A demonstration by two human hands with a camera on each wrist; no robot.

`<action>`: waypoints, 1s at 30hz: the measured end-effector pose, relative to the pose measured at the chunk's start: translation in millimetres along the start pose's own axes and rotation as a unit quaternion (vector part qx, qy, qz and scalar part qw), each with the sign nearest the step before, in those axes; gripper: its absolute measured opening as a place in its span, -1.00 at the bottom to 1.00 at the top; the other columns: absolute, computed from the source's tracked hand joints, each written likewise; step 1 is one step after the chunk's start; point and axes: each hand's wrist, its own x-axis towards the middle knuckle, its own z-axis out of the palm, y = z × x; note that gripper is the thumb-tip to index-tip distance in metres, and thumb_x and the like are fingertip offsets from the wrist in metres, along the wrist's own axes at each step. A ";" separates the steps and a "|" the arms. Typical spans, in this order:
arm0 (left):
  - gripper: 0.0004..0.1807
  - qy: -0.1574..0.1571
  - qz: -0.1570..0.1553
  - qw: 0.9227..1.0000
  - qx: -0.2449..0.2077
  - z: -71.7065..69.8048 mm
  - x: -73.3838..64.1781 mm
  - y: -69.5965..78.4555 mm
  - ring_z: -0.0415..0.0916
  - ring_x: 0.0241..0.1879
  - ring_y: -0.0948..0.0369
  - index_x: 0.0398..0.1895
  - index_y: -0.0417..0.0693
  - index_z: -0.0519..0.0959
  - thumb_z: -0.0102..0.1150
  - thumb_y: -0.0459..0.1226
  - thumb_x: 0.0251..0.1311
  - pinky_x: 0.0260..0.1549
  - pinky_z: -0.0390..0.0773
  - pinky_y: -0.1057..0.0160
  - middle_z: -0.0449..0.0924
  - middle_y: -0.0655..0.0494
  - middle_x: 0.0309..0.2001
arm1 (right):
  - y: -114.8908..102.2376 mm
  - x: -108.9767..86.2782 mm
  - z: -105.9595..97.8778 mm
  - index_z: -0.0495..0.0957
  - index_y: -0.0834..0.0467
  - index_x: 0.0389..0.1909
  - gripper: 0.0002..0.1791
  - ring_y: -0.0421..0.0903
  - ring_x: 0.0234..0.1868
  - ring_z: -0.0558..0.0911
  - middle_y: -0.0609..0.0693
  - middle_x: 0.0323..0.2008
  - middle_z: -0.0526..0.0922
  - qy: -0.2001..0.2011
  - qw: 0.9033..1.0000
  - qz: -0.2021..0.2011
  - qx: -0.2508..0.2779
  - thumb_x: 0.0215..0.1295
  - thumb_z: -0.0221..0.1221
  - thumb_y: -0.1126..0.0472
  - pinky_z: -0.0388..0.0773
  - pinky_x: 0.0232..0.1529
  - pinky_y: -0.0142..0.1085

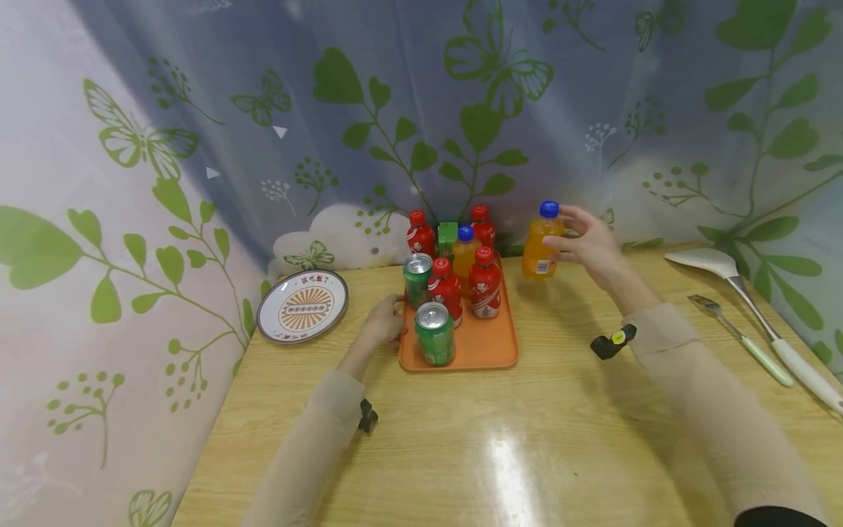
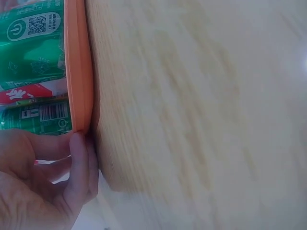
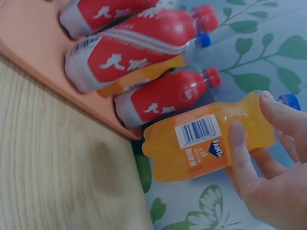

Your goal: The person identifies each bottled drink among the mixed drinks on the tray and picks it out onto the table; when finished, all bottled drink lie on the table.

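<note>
My right hand (image 1: 590, 247) grips an orange Fanta bottle (image 1: 536, 247) with a blue cap, held upright to the right of the tray. In the right wrist view, the thumb and fingers wrap the upper part of this bottle (image 3: 206, 139), barcode facing out. On the left, my left hand (image 1: 384, 322) pinches the rim of an orange tray (image 1: 484, 350). The left wrist view shows the thumb and fingers on the tray rim (image 2: 79, 72), beside green cans (image 2: 31, 48). Several red bottles (image 1: 485, 289), two green cans (image 1: 435, 340) and another orange bottle (image 1: 464, 260) stand on the tray.
A patterned plate (image 1: 303, 306) lies at the left by the wall. At the right are a fork (image 1: 731, 326) with a green handle and a white-handled turner (image 1: 754, 300). A small green box (image 1: 448, 236) stands among the bottles, and a patterned curtain (image 1: 395, 110) hangs behind.
</note>
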 end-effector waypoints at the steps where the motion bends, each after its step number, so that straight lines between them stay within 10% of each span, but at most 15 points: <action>1: -0.12 0.001 0.000 1.000 0.001 0.2 0.1 -0.1 0.53 -0.41 0.16 0.60 -0.12 0.28 0.08 -0.61 0.11 -0.59 0.77 0.31 0.53 -0.12 -0.14 | 2.3 2.2 -0.1 0.25 0.13 0.58 -0.25 -0.32 -0.04 0.70 -0.11 0.25 0.51 0.001 1.000 -0.003 -0.007 0.43 0.30 0.31 0.84 -0.07 -0.37; 8: -0.13 0.004 0.001 1.000 0.011 1.3 0.3 -0.6 0.52 -0.42 0.17 0.60 -0.10 0.28 0.09 -0.60 0.13 -0.60 0.76 0.32 0.51 -0.07 -0.19 | 16.1 15.8 -2.0 0.22 0.12 0.60 -0.23 -0.33 -0.01 0.66 0.23 0.52 0.31 0.009 1.000 -0.001 -0.017 0.44 0.29 0.32 0.83 -0.06 -0.41; 17: -0.14 0.007 -0.001 1.000 0.004 -1.1 -0.9 -1.1 0.53 -0.37 0.15 0.59 -0.11 0.29 0.08 -0.60 0.13 -0.58 0.78 0.29 0.50 -0.08 -0.15 | 31.8 29.2 -3.0 0.25 0.15 0.59 -0.24 -0.33 -0.08 0.68 -0.08 0.26 0.47 0.023 1.000 -0.010 -0.002 0.42 0.29 0.37 0.81 -0.13 -0.49; 24: -0.17 0.001 0.001 1.000 0.002 -1.4 -1.8 0.0 0.57 -0.35 0.12 0.60 -0.10 0.28 0.05 -0.58 0.18 -0.54 0.81 0.27 0.53 -0.15 -0.08 | 39.3 36.3 -1.4 0.19 0.16 0.62 -0.21 -0.35 -0.08 0.63 0.25 0.54 0.29 0.042 0.998 0.000 -0.047 0.45 0.27 0.33 0.77 -0.15 -0.53; 30: -0.16 0.001 -0.001 1.000 0.004 -1.2 -1.9 0.3 0.56 -0.36 0.15 0.60 -0.09 0.28 0.07 -0.59 0.17 -0.54 0.80 0.28 0.52 -0.11 -0.11 | 47.1 40.2 -1.7 0.25 0.18 0.57 -0.22 -0.34 -0.13 0.67 0.09 0.40 0.41 0.054 0.998 -0.012 -0.026 0.39 0.34 0.32 0.80 -0.17 -0.50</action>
